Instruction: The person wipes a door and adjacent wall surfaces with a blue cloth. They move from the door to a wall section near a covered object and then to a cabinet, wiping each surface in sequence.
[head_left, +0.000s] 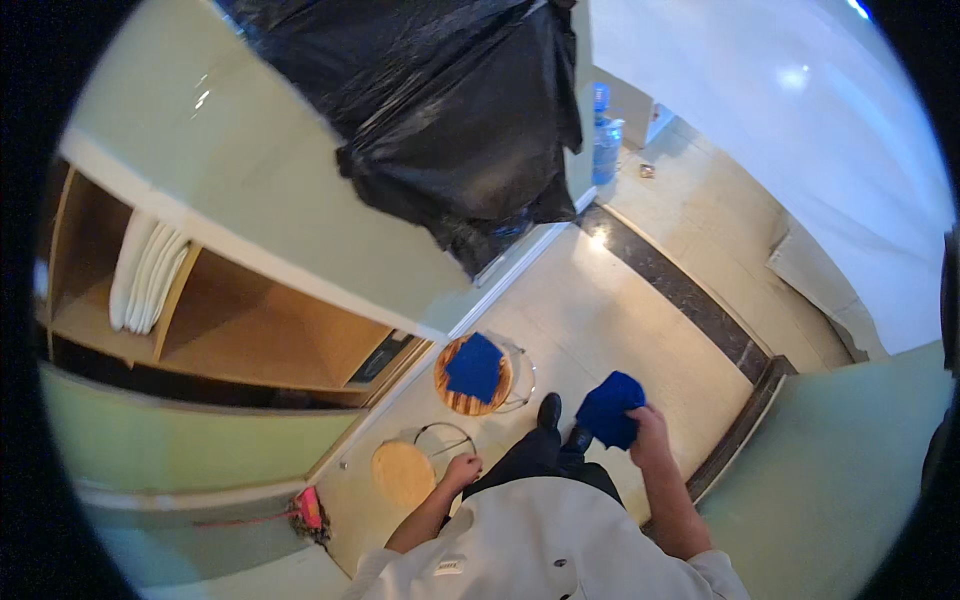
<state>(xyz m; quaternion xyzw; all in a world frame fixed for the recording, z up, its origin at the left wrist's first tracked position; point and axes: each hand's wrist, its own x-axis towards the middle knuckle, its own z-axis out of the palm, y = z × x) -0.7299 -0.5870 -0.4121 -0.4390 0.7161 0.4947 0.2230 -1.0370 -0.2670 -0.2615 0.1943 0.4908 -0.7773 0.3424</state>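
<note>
A dark blue cloth (611, 409) hangs from my right hand (651, 435), its upper right corner pinched in the fingers, above the floor and beside my shoes. My left hand (463, 471) is down near my thigh, its fingers curled, with nothing visible in it. Left of my feet stands a round stool (459, 405) with a striped wooden seat. Another blue cloth (475, 367) lies on that seat. Closer to my left hand is a second round stool (403, 472) with a plain pale seat and metal legs.
Black plastic sheeting (465, 127) covers part of the wall ahead. Folded white cloths (150, 274) stand in a wooden shelf (262, 330) on the left. A red-headed broom (308, 508) leans below it. Beyond a dark stone threshold (675, 281) stands a blue water bottle (606, 146).
</note>
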